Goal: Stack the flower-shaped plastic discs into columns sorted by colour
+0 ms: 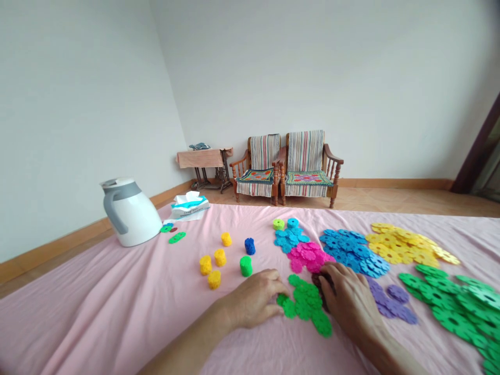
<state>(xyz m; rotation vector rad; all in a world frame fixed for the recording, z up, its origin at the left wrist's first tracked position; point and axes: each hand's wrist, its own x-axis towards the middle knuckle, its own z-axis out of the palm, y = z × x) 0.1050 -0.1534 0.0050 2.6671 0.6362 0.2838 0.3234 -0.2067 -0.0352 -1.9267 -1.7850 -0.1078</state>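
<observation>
My left hand (260,298) is closed, thumb and fingers pinching green flower-edged discs (282,300) at the left edge of a loose green pile (308,301). On the far side of that pile, my right hand (347,294) curls its fingers around dark brown discs (317,281), mostly hidden under it. Pink discs (308,256) lie just beyond the right fingertips, and purple discs (390,301) spread out to the right of that hand. Left of the hands stand short stacks: one green (246,266), one dark blue (250,246) and several yellow (214,279).
Light blue (291,238), blue (353,250), yellow (408,244) and large green (461,302) disc piles cover the right of the pink cloth (128,307). A white jug (135,216) and tissue pack (190,208) stand at left. Two wooden chairs (308,156) are beyond.
</observation>
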